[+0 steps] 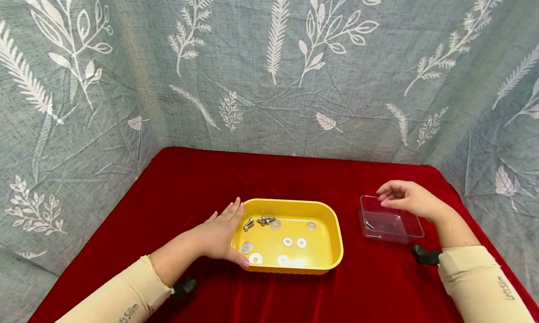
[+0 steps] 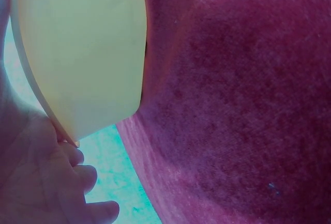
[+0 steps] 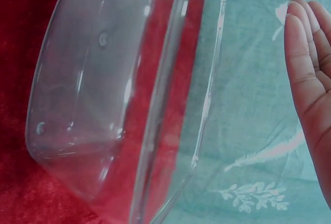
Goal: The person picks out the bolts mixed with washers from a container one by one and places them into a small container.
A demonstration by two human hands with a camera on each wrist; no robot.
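My left hand (image 1: 221, 234) lies against the left end of a yellow plastic tray (image 1: 322, 255), fingers straight along its far corner and thumb at the near rim. The left wrist view shows the tray's outer wall (image 2: 83, 53) beside my palm (image 2: 31, 177). Several short screws (image 1: 266, 221) lie in the tray's left part, with several flat washers (image 1: 301, 243) spread over its floor. My right hand (image 1: 406, 197) hovers over the back of a clear plastic box (image 1: 397, 227), fingers loosely bent, nothing visible in them. A small screw (image 1: 369, 224) lies in the box's left side.
Red velvet cloth (image 1: 202, 173) covers the table. Behind and at both sides hangs a grey-green curtain (image 1: 248, 56) with white leaf prints. The box stands to the right of the tray, with a strip of cloth between them.
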